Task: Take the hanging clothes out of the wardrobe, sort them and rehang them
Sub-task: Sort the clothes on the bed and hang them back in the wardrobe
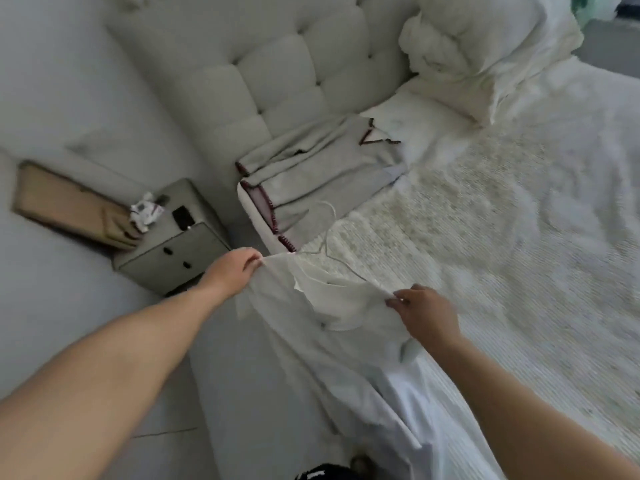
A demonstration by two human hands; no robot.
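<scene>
Between left hand point(233, 271) and right hand point(427, 311), white garment point(332, 306) stretched, both pinching

You are looking at a softly lit, rather dim frame with a cool grey-white cast; no lamp or window shows. Shadows are faint and diffuse, with no glare. Everything is slightly smeared, worst at the left, where the tan flat board point(65, 206) streaks. The white textured bedspread point(502, 237) loses detail towards its right edge. Wide-angle distortion bends the pale tufted upholstered headboard point(277, 71).
</scene>
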